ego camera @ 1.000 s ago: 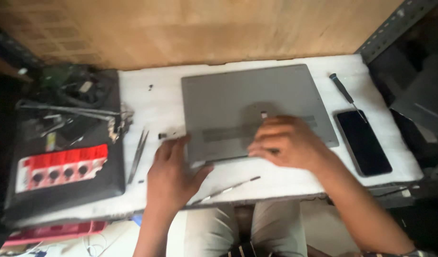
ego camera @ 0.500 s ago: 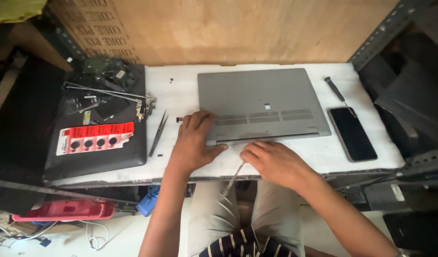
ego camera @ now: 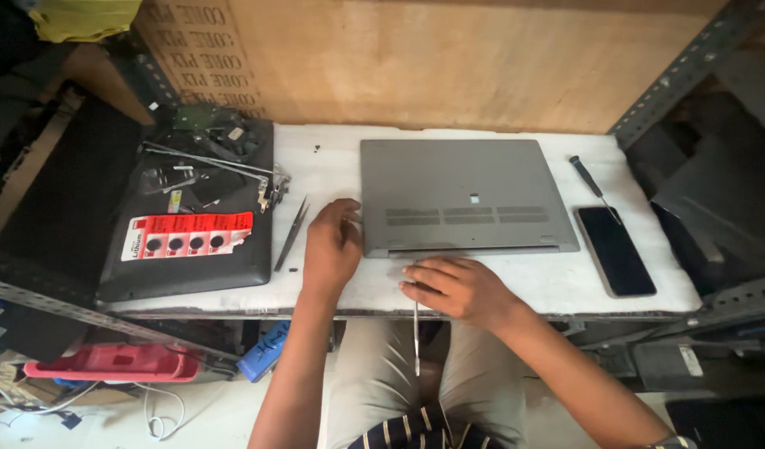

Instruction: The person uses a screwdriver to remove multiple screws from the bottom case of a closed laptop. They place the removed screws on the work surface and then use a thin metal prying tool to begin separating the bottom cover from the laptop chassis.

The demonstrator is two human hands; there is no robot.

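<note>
Left hand (ego camera: 331, 249) touches the grey laptop (ego camera: 461, 195); right hand (ego camera: 457, 288) holds a thin tool (ego camera: 416, 337).

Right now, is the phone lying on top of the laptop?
No, the black phone lies on the white table to the right of the grey laptop, apart from it.

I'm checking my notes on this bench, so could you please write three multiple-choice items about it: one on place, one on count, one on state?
1. Where is the black smartphone?
A. Right of the closed grey laptop
B. On it
C. Left of it

2. How many coin cells show in the red blister card?
A. Two
B. Four
C. Seven

3. The right hand is
A. empty
B. on the phone
C. on a thin metal tool

Answers: A, it lies by the laptop's right edge; B, four dark discs; C, the tool runs out from beneath its fingers.
</note>
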